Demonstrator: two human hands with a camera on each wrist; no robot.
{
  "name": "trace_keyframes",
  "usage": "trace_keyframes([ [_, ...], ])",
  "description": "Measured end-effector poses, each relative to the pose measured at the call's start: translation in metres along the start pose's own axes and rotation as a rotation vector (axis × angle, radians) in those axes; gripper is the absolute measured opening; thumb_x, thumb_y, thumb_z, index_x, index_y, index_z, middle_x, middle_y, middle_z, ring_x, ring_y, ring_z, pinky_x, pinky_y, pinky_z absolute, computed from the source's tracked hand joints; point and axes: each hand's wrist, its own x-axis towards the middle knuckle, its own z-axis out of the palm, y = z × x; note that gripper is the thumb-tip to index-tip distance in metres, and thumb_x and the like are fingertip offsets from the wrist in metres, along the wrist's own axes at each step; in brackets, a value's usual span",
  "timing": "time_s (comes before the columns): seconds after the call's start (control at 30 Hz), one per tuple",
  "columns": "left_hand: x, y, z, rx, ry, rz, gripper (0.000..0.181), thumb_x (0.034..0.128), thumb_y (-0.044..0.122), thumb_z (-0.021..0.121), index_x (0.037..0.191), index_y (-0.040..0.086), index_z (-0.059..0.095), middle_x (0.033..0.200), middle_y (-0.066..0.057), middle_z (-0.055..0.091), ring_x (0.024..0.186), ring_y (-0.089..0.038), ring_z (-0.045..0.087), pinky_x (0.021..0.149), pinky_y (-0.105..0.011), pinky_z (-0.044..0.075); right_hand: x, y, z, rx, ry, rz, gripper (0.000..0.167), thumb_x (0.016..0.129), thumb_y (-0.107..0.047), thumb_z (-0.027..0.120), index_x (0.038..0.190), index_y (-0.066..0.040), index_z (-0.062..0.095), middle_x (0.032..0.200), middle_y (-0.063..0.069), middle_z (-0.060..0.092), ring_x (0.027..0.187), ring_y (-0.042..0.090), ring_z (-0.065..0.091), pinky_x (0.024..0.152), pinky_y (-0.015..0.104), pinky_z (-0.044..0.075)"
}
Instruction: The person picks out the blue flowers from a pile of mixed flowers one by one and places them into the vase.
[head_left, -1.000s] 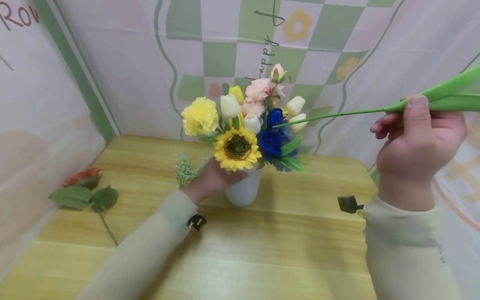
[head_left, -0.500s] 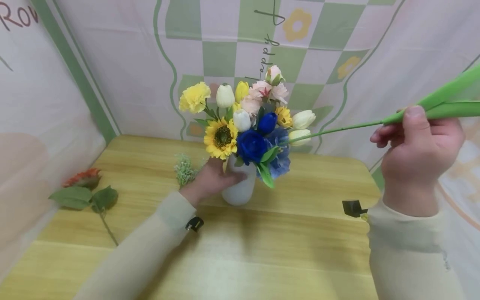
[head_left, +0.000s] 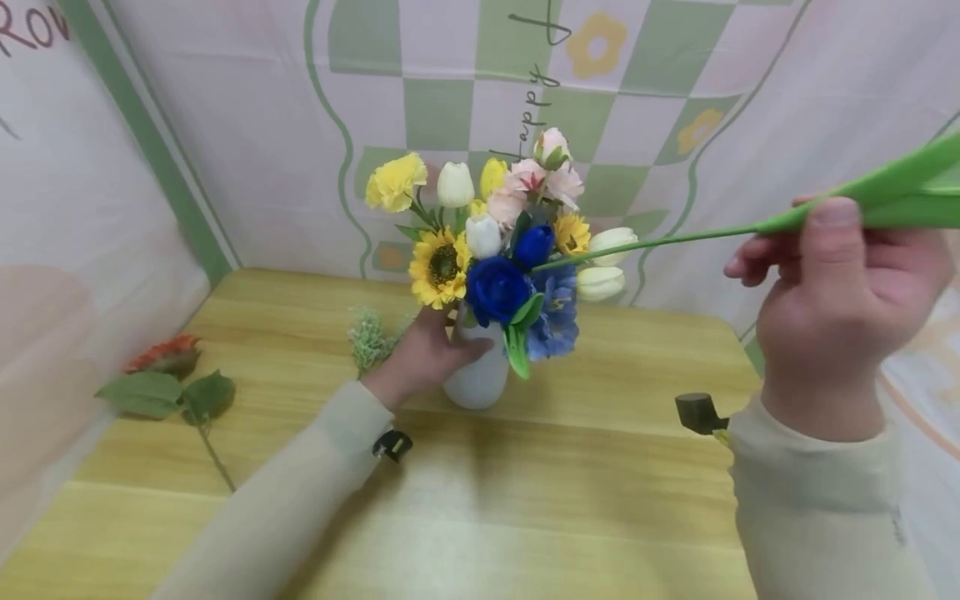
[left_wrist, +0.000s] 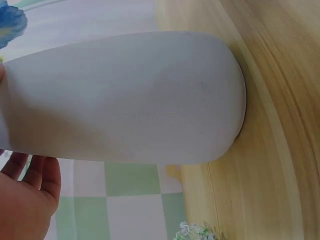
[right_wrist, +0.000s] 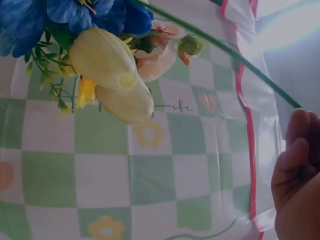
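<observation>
A white vase (head_left: 477, 379) stands on the table, filled with a mixed bouquet. My left hand (head_left: 423, 354) grips its neck from the left; in the left wrist view, fingers (left_wrist: 50, 175) curl round the narrow end. The bouquet shows a blue rose (head_left: 497, 290), a sunflower (head_left: 438, 267), a yellow carnation (head_left: 397, 182), white tulips (head_left: 606, 283) and pink blooms (head_left: 551, 177). Out to the right, my right hand (head_left: 843, 308) pinches a green flower stem (head_left: 675, 239) with long leaves (head_left: 900, 196). Its bare end reaches the blue flowers; the other end lies outside the view.
An orange flower (head_left: 165, 357) with dark leaves lies at the table's left. Pale green sprigs (head_left: 367, 337) lie behind my left wrist. A patterned cloth (head_left: 438, 117) hangs close behind the wooden table (head_left: 525, 517).
The bouquet has turned in the vase under my left hand: the blue rose and sunflower have shifted left. The stem's end now lies slightly lower and further left against the blue flowers.
</observation>
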Motion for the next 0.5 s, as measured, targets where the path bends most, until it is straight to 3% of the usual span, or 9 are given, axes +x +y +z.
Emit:
trace_keyframes([
  [0.23, 0.002, -0.001, 0.001, -0.04, -0.014, -0.026, 0.091, 0.0833, 0.01, 0.081, 0.156, 0.014, 0.026, 0.151, -0.011, 0.039, 0.133, -0.029, 0.041, 0.103, -0.054, 0.041, 0.001, 0.005, 0.018, -0.238, -0.386, 0.017, 0.022, 0.088, 0.006, 0.065, 0.081, 0.024, 0.055, 0.061, 0.022, 0.058, 0.047, 0.022, 0.057, 0.043, 0.023, 0.047],
  [0.43, 0.002, -0.003, -0.001, -0.021, -0.023, -0.032, 0.094, 0.0847, 0.02, 0.081, 0.157, 0.024, 0.022, 0.154, 0.0, 0.036, 0.137, -0.018, 0.037, 0.106, -0.047, 0.039, 0.007, 0.016, 0.039, -0.51, -0.746, 0.062, 0.016, 0.096, 0.001, 0.061, 0.088, 0.014, 0.066, 0.068, 0.014, 0.065, 0.054, 0.017, 0.06, 0.048, 0.02, 0.048],
  [0.5, 0.001, -0.004, -0.001, -0.012, -0.029, -0.046, 0.094, 0.0852, 0.025, 0.081, 0.157, 0.028, 0.021, 0.155, 0.004, 0.034, 0.138, -0.016, 0.035, 0.108, -0.045, 0.037, 0.008, 0.018, 0.046, -0.574, -0.829, 0.09, 0.016, 0.097, 0.0, 0.059, 0.09, 0.013, 0.066, 0.069, 0.013, 0.064, 0.056, 0.018, 0.06, 0.05, 0.02, 0.048],
])
